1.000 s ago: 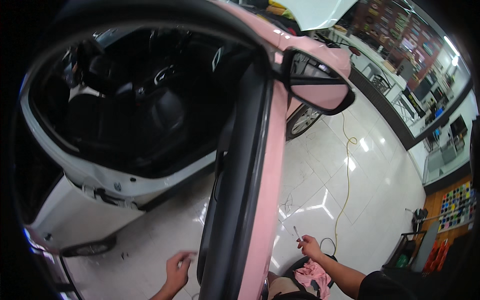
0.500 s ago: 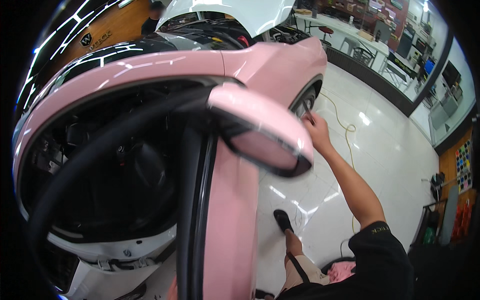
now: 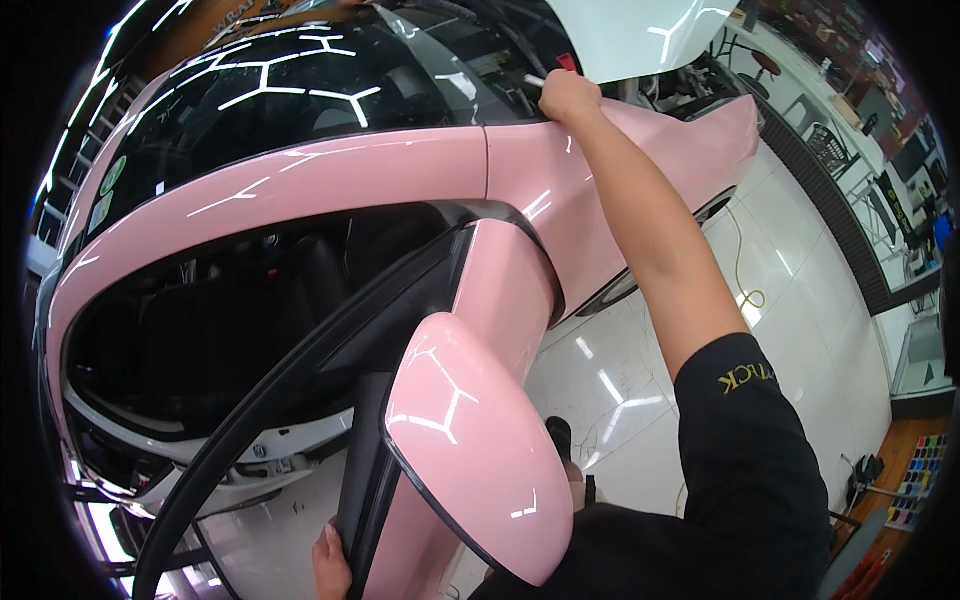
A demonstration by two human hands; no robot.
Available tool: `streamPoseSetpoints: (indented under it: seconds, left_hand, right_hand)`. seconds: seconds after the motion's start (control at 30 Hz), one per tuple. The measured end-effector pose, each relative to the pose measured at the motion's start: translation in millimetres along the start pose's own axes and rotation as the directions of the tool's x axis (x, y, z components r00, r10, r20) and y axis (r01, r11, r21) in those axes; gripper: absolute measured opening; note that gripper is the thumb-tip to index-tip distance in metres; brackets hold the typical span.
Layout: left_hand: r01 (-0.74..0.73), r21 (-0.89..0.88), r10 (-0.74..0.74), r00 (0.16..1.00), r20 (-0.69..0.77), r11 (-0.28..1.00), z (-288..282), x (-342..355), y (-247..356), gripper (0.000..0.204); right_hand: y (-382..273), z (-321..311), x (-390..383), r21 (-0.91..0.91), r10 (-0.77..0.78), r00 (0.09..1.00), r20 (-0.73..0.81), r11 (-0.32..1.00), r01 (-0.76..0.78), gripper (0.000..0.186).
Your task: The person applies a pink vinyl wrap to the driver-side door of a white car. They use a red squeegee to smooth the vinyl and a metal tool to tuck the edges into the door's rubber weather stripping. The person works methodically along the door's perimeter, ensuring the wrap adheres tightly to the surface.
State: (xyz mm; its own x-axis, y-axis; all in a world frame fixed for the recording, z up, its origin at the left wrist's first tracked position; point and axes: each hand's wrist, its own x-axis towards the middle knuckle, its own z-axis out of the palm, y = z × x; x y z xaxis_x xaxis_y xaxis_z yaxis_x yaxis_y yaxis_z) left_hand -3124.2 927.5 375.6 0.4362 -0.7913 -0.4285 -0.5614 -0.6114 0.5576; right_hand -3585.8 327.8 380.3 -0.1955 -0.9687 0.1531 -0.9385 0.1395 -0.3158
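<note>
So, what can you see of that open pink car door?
The glossy pink car door stands swung open, smooth like painted or wrapped metal, with black trim beneath its slim black window frame. A rounded pink mirror juts from it, hiding part of its outside. The left hand touches the trim's inner side.

Car (image 3: 330, 170): glossy pink body, extending from left to far right. Door (image 3: 405, 545): pink, black-framed, standing open on the near side; its pink mirror (image 3: 480, 430) projects right. Tool (image 3: 534, 82): held near the fender's (image 3: 575, 220) upper edge, pale end pointing left, remainder hidden.
</note>
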Motion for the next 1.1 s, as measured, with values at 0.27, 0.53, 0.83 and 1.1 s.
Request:
streamPoseSetpoints:
  seconds: [0.27, 0.53, 0.83, 1.1]
  left_hand:
    - [0.061, 0.197, 0.006, 0.945, -0.326, 0.979, 11, -10, -1, 0.056]
    - [0.073, 0.183, -0.002, 0.931, -0.365, 0.980, 12, 2, -22, 0.055]
    - [0.074, 0.225, 0.021, 0.919, -0.393, 0.972, 13, -2, 16, 0.049]
    - [-0.128, 0.256, 0.278, 0.620, -0.734, 0.958, 69, 2, 107, 0.029]
  right_hand:
    - [-29, 5, 10, -0.050, 0.108, 0.977, 0.186, 0.994, -0.100, 0.034]
    - [-24, -8, 7, -0.033, 0.072, 0.986, 0.152, 0.997, -0.068, 0.037]
    - [-3, -55, -26, -0.004, -0.287, 0.825, -0.487, 0.945, 0.327, 0.024]
    - [49, -188, -89, 0.781, -0.404, 0.781, -0.475, 0.216, 0.586, 0.025]
